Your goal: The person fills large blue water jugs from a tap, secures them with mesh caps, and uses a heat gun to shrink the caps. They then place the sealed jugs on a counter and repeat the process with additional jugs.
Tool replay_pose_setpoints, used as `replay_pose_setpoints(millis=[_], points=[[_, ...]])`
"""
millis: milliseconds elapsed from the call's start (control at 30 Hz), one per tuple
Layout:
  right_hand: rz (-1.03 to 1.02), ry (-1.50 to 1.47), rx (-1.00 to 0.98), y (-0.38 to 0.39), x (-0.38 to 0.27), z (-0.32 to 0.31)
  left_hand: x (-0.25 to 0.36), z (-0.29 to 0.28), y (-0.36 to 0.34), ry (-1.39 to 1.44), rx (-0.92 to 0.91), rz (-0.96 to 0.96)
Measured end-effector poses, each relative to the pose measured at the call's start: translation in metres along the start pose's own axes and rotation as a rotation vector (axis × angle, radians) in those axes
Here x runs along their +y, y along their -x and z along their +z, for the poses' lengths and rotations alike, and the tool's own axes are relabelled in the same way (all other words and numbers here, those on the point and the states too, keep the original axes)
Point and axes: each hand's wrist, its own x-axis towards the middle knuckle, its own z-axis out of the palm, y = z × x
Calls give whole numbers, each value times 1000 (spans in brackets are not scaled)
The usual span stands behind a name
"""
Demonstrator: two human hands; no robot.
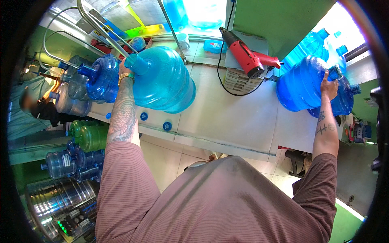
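A large light-blue water jug [164, 81] stands on the white counter at left centre, its neck toward my left hand [122, 69]. That hand is closed at the neck, below a thin curved metal tube [103, 34]; its fingers are partly hidden. At the right, my right hand [329, 87] grips a darker blue water jug [302, 87] by its capped neck. Another blue jug [342, 101] stands close behind that wrist. Blue caps [167, 126] lie near the counter's front edge.
A red heat gun [245, 54] with a black cord rests on a stack at the back. More blue jugs [104, 77] stand at the left, with green jugs [94, 137] below. A shiny metal tank [60, 198] is at lower left. Another person [40, 107] is at far left.
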Motion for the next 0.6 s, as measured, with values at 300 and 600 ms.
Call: replay_pose_setpoints(millis=[300,600], points=[[7,-9,-60,-1,-1,-3,-1,2,2,18,13,-40],[1,0,-33,-1,0,-1,-3,1,-1,-58,6,2]])
